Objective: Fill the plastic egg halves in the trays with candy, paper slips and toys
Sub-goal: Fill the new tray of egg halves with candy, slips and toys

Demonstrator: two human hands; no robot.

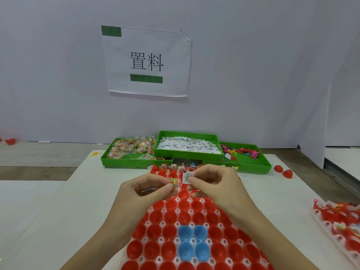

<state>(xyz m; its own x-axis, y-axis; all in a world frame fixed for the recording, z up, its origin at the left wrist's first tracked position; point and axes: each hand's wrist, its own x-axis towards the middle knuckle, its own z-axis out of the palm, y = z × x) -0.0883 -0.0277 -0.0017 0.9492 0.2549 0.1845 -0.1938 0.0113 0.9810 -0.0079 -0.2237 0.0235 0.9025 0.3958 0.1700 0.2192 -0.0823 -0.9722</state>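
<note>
A clear tray (176,224) of red egg halves, with several blue ones (192,241) near its middle, lies in front of me. Over its far part my left hand (142,189) pinches a small candy packet (174,182). My right hand (212,181) pinches a white paper slip (187,177) just beside it. The farthest row of egg halves (171,168) holds candy, slips and toys; the nearer halves look empty.
Three green bins stand at the back: candy packets (132,148) left, paper slips (188,146) middle, coloured toys (243,152) right. A second tray of filled red halves (339,219) lies at the right edge. Loose red halves (283,171) sit by the right bin.
</note>
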